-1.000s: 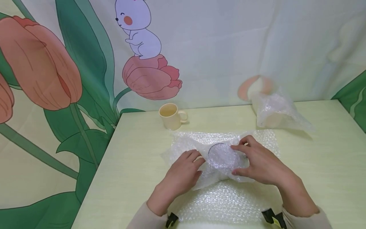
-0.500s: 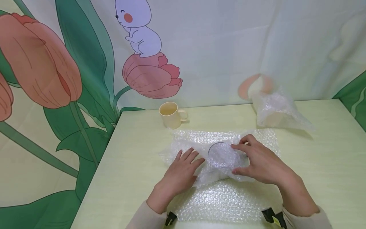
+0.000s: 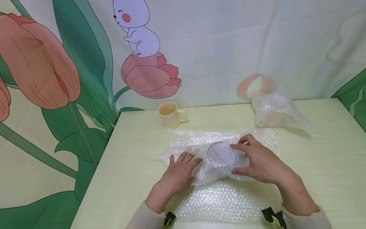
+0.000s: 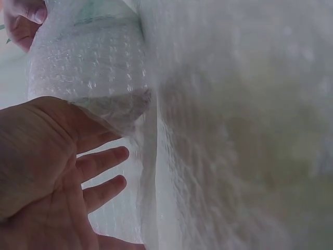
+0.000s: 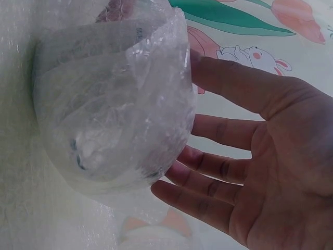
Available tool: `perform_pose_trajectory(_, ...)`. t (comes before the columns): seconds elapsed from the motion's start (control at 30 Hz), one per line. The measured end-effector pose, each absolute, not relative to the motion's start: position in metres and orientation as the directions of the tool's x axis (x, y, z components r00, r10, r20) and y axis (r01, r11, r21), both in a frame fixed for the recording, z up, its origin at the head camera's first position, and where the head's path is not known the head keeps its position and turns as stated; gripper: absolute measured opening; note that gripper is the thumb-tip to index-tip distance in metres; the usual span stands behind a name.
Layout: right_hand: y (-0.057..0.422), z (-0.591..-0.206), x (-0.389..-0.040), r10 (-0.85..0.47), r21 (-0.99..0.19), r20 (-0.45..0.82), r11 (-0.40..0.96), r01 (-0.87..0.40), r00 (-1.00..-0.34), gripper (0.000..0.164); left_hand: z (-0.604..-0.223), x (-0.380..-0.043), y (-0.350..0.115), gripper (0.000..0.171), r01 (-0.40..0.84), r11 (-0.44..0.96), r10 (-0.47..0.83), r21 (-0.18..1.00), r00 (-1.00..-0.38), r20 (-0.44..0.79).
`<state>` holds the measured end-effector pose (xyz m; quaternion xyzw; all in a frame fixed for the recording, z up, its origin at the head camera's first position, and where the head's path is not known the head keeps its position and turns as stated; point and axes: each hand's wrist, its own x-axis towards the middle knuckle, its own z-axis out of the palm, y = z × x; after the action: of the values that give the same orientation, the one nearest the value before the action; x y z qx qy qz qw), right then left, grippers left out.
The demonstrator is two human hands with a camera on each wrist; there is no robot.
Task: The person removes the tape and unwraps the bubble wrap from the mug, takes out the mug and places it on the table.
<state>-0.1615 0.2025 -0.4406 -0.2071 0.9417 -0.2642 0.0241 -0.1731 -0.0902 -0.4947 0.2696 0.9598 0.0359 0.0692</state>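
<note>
A round cup-shaped object (image 3: 221,156) with a dark rim line is covered in bubble wrap at the middle of the table. It stands on a larger sheet of bubble wrap (image 3: 226,203). My right hand (image 3: 258,160) holds its right side, thumb and fingers set apart around the wrapped wall; in the right wrist view the wrapped object (image 5: 112,114) looks cloudy through the plastic. On its left, my left hand (image 3: 178,176) rests with spread fingers on the loose wrap. Those fingers (image 4: 104,161) reach beneath a folded flap (image 4: 99,62) in the left wrist view.
A pale yellow mug (image 3: 171,116) stands behind the sheet, handle to the right. At the back right lies another bubble-wrapped bundle (image 3: 278,111) with something beige inside. A printed cloth backdrop (image 3: 211,57) rises along the table's far edge.
My left hand has shifted slightly left and spread its fingers, flattening the loose wrap beside the wrapped object. The right hand keeps its place.
</note>
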Motion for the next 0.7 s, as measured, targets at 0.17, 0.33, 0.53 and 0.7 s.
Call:
perform_pose_trajectory(0.17,0.2029,-0.4405,-0.1612,-0.403,-0.511,0.061,0.773,-0.376,-0.913,0.074,-0.4968,-0.1747,-0.0922,0.061,0.5,0.85,0.522,0.166,-0.842,-0.136)
perform_pose_trajectory(0.33,0.203,-0.4404,-0.1616,-0.405,-0.516,0.056,0.771,-0.373,-0.913,0.074,-0.5001,-0.177,-0.0954,0.061,0.498,0.838,0.537,0.222,-0.826,-0.17)
perform_pose_trajectory(0.53,0.2033,-0.4397,-0.1624,-0.407,-0.523,0.046,0.768,-0.369,-0.912,0.075,-0.5009,-0.1782,-0.0975,0.063,0.483,0.833,0.54,0.268,-0.816,-0.208)
perform_pose_trajectory(0.7,0.2045,-0.4392,-0.1625,-0.404,-0.53,0.036,0.768,-0.36,-0.914,0.075,-0.5024,-0.1796,-0.0985,0.064,0.479,0.832,0.542,0.281,-0.811,-0.221)
